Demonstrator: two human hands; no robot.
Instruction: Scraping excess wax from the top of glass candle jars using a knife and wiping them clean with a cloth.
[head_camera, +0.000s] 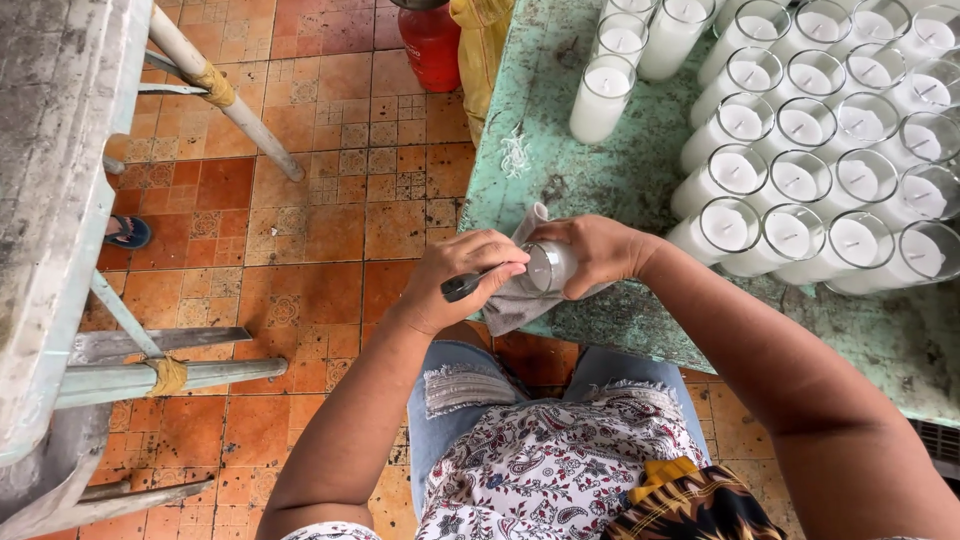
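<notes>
You are sitting at the edge of a worn green table (560, 120), holding a glass candle jar (548, 268) on its side. Your right hand (600, 255) is clamped around the jar, fingers wrapping its far side. Your left hand (455, 280) is closing on a dark-handled tool (470, 285), pressing it and a grey cloth (515, 300) against the jar's open mouth. The cloth is hanging below both hands, over the table edge. Just beyond your right hand, rows of white wax-filled jars (800, 130) are standing packed together. The held jar is hovering over the edge, above your lap and the tiled floor (330, 200); a slipping grip on smooth glass could drop it, and a wide right elbow could be knocking the nearest row.
</notes>
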